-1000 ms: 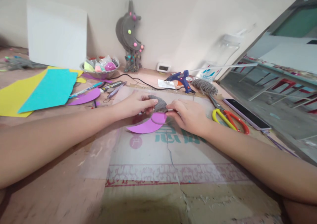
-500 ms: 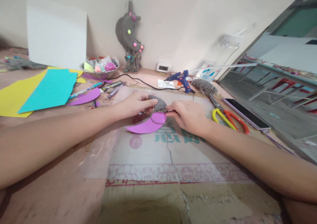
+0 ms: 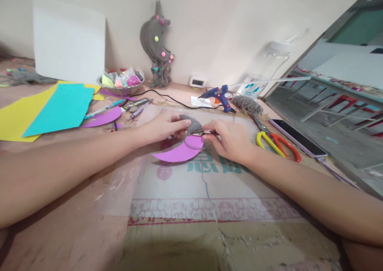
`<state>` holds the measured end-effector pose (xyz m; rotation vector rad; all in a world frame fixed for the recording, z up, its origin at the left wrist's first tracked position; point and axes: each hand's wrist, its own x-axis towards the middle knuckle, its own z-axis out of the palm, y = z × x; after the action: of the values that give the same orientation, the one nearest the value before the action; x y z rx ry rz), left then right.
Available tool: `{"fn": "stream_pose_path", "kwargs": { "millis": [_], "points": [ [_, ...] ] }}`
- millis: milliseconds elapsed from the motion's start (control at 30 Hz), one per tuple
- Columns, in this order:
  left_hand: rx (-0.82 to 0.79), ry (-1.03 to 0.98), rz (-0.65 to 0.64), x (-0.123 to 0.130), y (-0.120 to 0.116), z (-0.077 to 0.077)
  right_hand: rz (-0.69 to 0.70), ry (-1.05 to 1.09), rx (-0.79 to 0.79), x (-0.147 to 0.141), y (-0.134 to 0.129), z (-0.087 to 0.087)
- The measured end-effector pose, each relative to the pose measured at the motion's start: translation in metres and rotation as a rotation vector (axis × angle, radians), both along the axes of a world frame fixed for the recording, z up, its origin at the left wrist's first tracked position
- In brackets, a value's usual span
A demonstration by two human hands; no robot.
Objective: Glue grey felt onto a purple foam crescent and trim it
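Observation:
My left hand [image 3: 169, 127] is closed on a grey yarn-wrapped piece [image 3: 194, 125], thumb on top, the other fingers partly hidden. At the right end of that piece, my right hand [image 3: 224, 137] pinches the grey yarn between thumb and forefinger; its fingertips partly cover the spot. Below both hands lies a purple paper crescent [image 3: 178, 153], and a curved loop of yarn [image 3: 191, 146] crosses its right part. Whether the crescent is joined to the wrapped piece, I cannot tell.
A blue glue gun [image 3: 220, 97], a grey yarn skein [image 3: 247, 104], scissors [image 3: 277, 143] and a phone [image 3: 299, 137] lie right of my hands. To the left are turquoise paper [image 3: 60, 109], yellow paper [image 3: 18, 115] and a metal bowl [image 3: 119, 89]. A moon-shaped decoration [image 3: 152, 39] stands behind.
My right hand has shifted slightly right along with the yarn at its fingertips. The yarn loop over the purple crescent has also moved a little right. My left hand keeps its hold.

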<state>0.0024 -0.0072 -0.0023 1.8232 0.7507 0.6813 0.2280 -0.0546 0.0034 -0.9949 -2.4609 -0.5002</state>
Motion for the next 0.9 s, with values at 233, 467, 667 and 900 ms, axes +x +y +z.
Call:
{"fn": "stream_pose_path", "kwargs": {
  "millis": [233, 467, 667, 900],
  "points": [
    [0.024, 0.013, -0.028, 0.0015, -0.0024, 0.0027, 0.030, -0.021, -0.006, -0.0018, -0.0007, -0.0002],
    [0.009, 0.034, 0.002, 0.0016, -0.0019, 0.0021, 0.036, -0.081, 0.025, -0.0027, -0.0010, 0.0013],
    [0.040, 0.059, 0.006, 0.0017, -0.0021, 0.0029, 0.059, -0.108, 0.068, -0.0022, -0.0001, 0.0016],
    [0.042, 0.059, 0.016, 0.0023, -0.0045, 0.0063, 0.063, -0.096, 0.039, -0.0008, 0.0019, -0.0009]
  ]
}}
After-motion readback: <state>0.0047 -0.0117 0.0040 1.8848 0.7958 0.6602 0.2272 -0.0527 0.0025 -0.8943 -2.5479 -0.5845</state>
